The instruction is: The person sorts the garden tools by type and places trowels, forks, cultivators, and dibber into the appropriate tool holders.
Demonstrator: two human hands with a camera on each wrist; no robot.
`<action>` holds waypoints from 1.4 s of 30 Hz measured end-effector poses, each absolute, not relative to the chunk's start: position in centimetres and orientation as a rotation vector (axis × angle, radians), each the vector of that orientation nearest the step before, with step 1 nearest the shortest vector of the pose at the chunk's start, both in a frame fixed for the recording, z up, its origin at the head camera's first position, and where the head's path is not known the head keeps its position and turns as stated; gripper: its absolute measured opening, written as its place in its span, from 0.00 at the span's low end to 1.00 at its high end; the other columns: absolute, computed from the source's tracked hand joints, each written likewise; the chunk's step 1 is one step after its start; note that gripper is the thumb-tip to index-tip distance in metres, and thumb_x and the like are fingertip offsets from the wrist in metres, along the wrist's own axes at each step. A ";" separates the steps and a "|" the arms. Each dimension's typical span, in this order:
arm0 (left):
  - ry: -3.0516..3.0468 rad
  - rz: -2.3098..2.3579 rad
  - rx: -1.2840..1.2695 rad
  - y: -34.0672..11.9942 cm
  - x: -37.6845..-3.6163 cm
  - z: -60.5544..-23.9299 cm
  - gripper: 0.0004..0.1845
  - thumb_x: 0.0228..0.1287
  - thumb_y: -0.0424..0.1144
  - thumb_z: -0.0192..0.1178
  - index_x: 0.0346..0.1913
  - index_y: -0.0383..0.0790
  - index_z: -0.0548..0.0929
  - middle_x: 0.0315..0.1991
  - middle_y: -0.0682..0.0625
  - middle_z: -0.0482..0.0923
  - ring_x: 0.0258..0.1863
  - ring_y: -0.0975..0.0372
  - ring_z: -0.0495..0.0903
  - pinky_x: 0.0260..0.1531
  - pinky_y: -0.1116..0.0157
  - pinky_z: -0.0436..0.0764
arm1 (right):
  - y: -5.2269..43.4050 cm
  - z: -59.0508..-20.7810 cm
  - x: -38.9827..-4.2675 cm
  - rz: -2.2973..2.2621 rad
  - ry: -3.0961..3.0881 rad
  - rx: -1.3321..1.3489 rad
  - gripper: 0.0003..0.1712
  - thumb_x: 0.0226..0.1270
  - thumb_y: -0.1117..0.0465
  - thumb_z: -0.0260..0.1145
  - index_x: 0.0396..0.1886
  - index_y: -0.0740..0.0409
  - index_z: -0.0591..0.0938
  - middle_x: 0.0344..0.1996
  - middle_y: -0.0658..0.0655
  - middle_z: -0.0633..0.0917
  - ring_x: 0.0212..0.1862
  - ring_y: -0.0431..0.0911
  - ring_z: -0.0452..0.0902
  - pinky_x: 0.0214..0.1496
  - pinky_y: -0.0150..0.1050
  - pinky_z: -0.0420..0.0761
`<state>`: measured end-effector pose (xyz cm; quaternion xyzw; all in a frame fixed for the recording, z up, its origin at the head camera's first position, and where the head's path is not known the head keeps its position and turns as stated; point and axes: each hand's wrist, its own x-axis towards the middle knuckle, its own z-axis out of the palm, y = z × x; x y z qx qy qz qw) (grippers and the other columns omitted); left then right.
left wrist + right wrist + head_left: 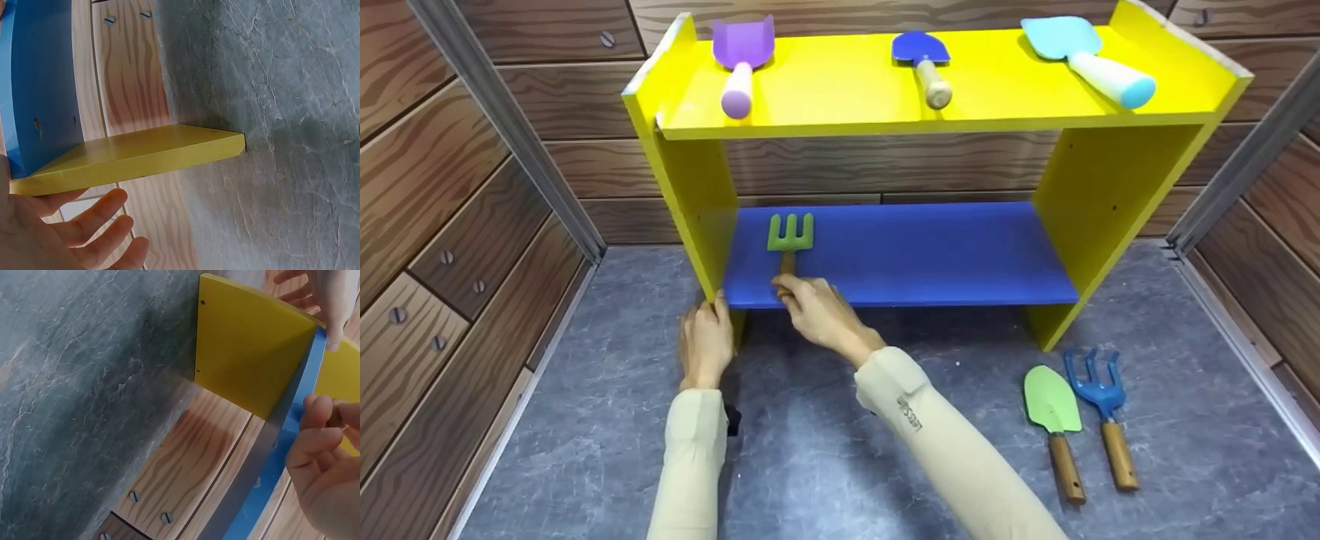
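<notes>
A green hand fork (790,234) with a wooden handle lies on the left end of the blue lower board (915,255) of a yellow shelf unit (697,195). My right hand (810,304) pinches the end of the fork's handle at the board's front edge; in the right wrist view its fingers (320,450) are curled beside the blue board (281,455). My left hand (705,341) rests with straight fingers against the foot of the yellow left side panel (140,152). The left wrist view shows that hand (67,236) open under the panel.
On the yellow top lie a purple scoop (741,60), a dark blue trowel (924,64) and a light blue scoop (1091,56). A green trowel (1054,420) and a blue fork (1102,412) lie on the grey floor at the right. Wood-patterned walls enclose the area.
</notes>
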<state>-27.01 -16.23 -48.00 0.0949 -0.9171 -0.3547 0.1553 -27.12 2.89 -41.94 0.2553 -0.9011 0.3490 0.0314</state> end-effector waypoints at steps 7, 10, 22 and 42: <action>-2.614 -1.022 0.278 -16.3 -26.8 -48.1 0.27 0.83 0.48 0.42 0.39 0.27 0.81 0.38 0.30 0.79 0.46 0.34 0.78 0.50 0.42 0.73 | 2.7 -42.2 -27.2 1.017 -2.775 0.782 0.17 0.77 0.67 0.59 0.61 0.59 0.82 0.50 0.57 0.88 0.52 0.50 0.84 0.53 0.47 0.82; -2.621 -1.018 0.272 -16.2 -26.9 -48.0 0.28 0.83 0.48 0.41 0.39 0.26 0.80 0.39 0.28 0.79 0.47 0.33 0.77 0.50 0.41 0.72 | 2.9 -42.3 -27.2 0.988 -2.730 0.796 0.19 0.75 0.68 0.60 0.63 0.60 0.81 0.47 0.57 0.88 0.49 0.51 0.85 0.50 0.48 0.83; -2.618 -1.020 0.286 -16.0 -27.1 -48.0 0.28 0.83 0.49 0.41 0.36 0.28 0.79 0.38 0.29 0.79 0.46 0.34 0.78 0.48 0.41 0.73 | 4.9 -42.4 -26.3 0.999 -2.671 0.730 0.36 0.72 0.62 0.68 0.75 0.61 0.65 0.24 0.52 0.80 0.25 0.44 0.75 0.31 0.43 0.78; -2.628 -1.035 0.289 -16.0 -27.1 -48.0 0.29 0.83 0.50 0.39 0.36 0.28 0.80 0.38 0.29 0.79 0.47 0.34 0.77 0.49 0.42 0.73 | 8.4 -44.1 -24.7 0.989 -2.682 0.632 0.22 0.68 0.61 0.70 0.59 0.63 0.79 0.23 0.49 0.78 0.25 0.43 0.73 0.30 0.45 0.77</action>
